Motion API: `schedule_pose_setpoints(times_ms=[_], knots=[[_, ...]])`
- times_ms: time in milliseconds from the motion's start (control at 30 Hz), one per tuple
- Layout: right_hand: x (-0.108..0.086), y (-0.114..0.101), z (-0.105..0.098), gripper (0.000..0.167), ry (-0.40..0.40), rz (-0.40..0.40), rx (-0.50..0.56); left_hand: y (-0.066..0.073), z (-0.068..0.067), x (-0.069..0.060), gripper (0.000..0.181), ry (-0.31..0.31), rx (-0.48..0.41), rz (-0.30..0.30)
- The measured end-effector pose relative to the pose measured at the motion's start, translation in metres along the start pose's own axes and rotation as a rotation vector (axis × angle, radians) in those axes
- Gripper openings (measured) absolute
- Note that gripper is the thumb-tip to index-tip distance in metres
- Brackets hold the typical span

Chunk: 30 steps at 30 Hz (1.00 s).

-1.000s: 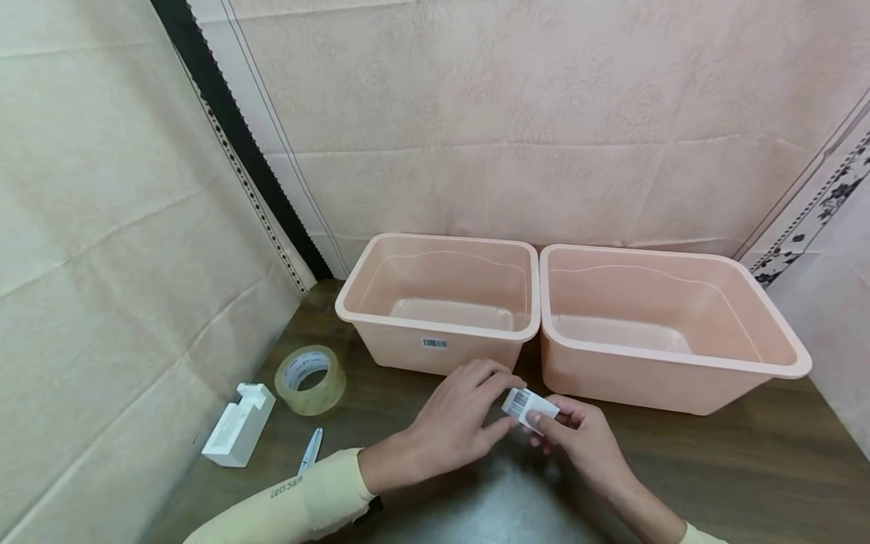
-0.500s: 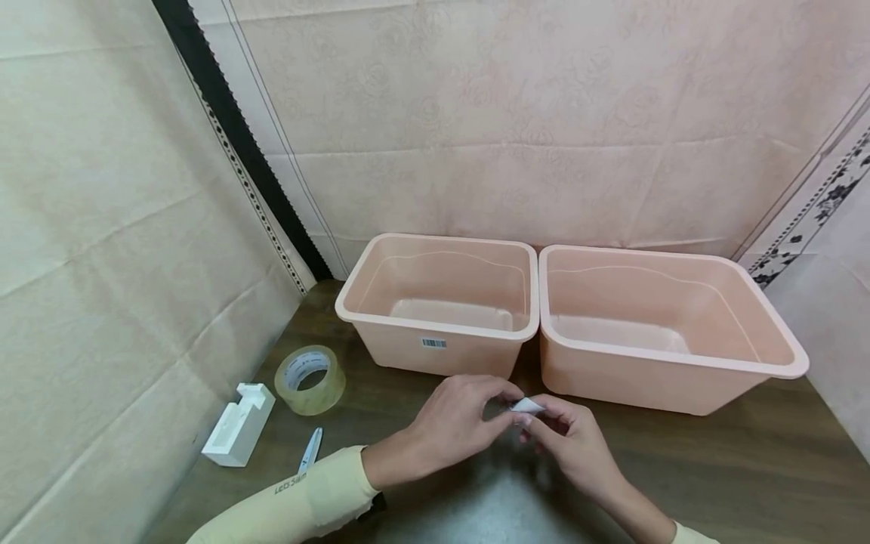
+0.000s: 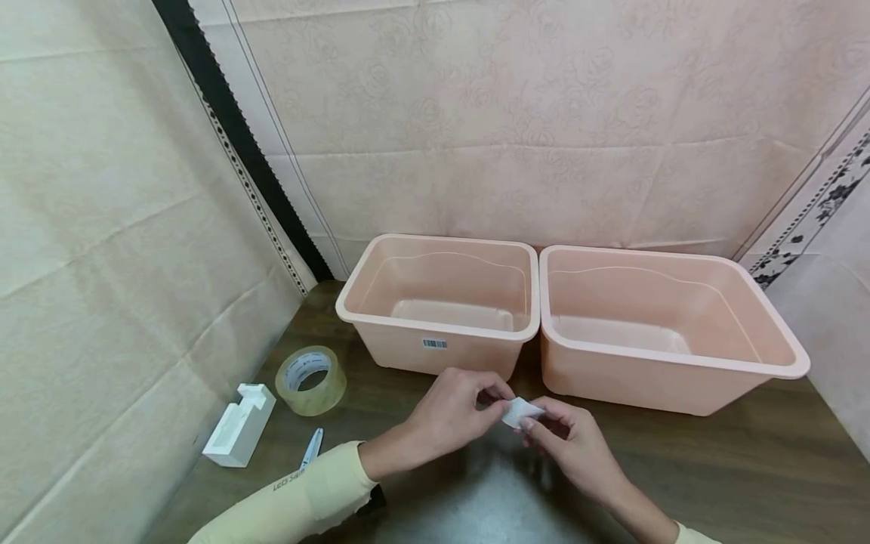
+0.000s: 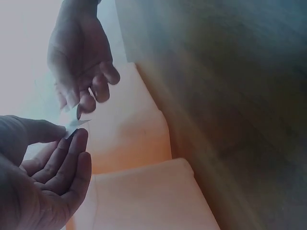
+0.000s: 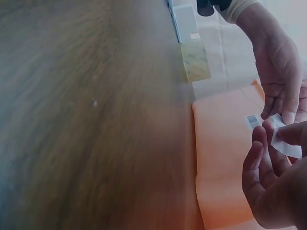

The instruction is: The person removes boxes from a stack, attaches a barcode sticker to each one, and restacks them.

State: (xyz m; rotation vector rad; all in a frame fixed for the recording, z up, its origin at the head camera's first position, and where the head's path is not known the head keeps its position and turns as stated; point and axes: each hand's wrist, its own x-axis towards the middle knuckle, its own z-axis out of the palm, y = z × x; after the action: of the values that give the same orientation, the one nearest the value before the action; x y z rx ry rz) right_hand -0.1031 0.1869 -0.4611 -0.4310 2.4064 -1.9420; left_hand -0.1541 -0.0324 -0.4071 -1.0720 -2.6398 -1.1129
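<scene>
Toward the lower centre of the head view, the left hand (image 3: pixel 445 414) and right hand (image 3: pixel 579 446) pinch a small white slip (image 3: pixel 520 412) from opposite sides, apparently to steady it between them. Behind, near the frame's middle, the left tub (image 3: pixel 401 349) turns its barcode label (image 3: pixel 434 344) frontward, likely for easy reading; the tape roll (image 3: pixel 322 397) sits at lower left, aside from the hands. At left in the left wrist view, thumb and fingertips close on the slip's edge. At right in the right wrist view, the right hand's thumb presses the slip against its fingers.
</scene>
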Motion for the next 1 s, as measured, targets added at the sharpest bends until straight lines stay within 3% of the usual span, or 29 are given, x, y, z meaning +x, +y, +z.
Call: schedule_pose_setpoints(times_ms=[167, 367, 467, 633, 733, 867, 933, 1000], knots=[[0.000, 0.004, -0.007, 0.022, -0.041, 0.096, 0.042, -0.005, -0.007, 0.002, 0.004, 0.045, 0.018, -0.002], [0.003, 0.013, -0.017, 0.025, -0.141, 0.211, -0.030, -0.013, -0.011, 0.004, 0.004, 0.087, -0.009, 0.000], [0.003, 0.020, -0.018, 0.024, -0.249, 0.217, -0.139, -0.015, -0.010, 0.005, 0.003, 0.088, -0.027, -0.003], [0.000, 0.025, -0.013, 0.030, -0.367, 0.184, -0.441, -0.017, -0.008, 0.006, 0.004, 0.082, -0.048, -0.026], [-0.001, 0.025, -0.010, 0.035, -0.348, 0.189, -0.591, -0.017, -0.006, 0.006, 0.005, 0.068, -0.063, -0.045], [-0.002, 0.019, -0.012, 0.031, -0.241, 0.187, -0.705, -0.018, -0.005, 0.007, 0.006, 0.048, -0.065, -0.062], [0.000, 0.014, -0.017, 0.027, -0.197, 0.170, -0.677, -0.018, -0.004, 0.008, 0.006, 0.047, -0.035, -0.048], [0.003, 0.007, -0.023, 0.030, -0.178, 0.182, -0.570, -0.019, -0.003, 0.009, 0.005, 0.060, 0.045, -0.002]])
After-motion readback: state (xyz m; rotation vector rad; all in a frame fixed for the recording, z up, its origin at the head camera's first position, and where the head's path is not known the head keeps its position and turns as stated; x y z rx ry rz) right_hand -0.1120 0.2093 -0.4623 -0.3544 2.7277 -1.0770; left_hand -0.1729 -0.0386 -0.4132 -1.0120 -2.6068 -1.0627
